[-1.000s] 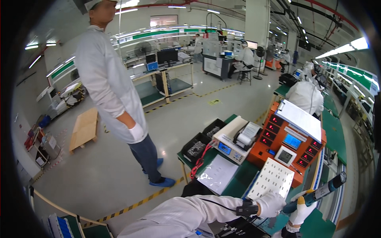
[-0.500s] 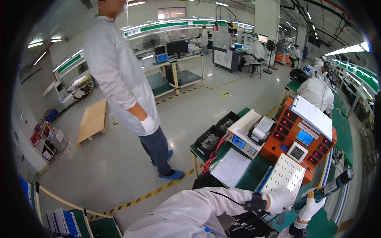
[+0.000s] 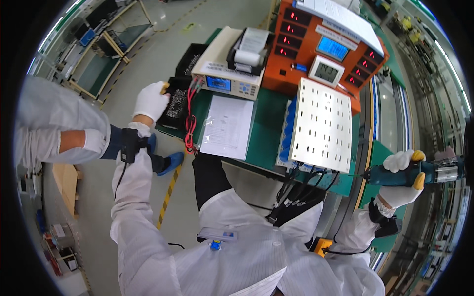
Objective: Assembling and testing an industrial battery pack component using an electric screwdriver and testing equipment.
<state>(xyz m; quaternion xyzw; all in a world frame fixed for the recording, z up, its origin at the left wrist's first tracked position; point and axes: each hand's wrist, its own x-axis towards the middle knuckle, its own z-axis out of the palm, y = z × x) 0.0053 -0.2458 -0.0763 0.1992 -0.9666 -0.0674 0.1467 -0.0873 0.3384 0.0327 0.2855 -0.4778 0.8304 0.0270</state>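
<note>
My left hand (image 3: 149, 102), in a white glove with bare fingertips, is at the left side of a black bin (image 3: 174, 106) of small metal parts. Its fingers are curled together; whatever they may hold is too small to make out. Off to the right, my right hand (image 3: 397, 194) wraps around a dark teal power screwdriver (image 3: 428, 173). The tool lies level, its thin bit pointing left toward a white slotted plate (image 3: 323, 126). Blue parts (image 3: 288, 126) show along the plate's left side, and dark cables (image 3: 296, 178) hang from its near edge.
A beige meter (image 3: 216, 69) with red leads (image 3: 190, 130) and a small printer (image 3: 249, 49) stand behind a sleeved paper sheet (image 3: 228, 126). An orange instrument box (image 3: 296, 69) carries a white digital clock (image 3: 326, 70). Another person (image 3: 64, 118) stands close on my left.
My view has swung down toward the bench. My left hand has gone from the white plate to the black bin at left. My right hand still holds the screwdriver, now level and pointing left.
</note>
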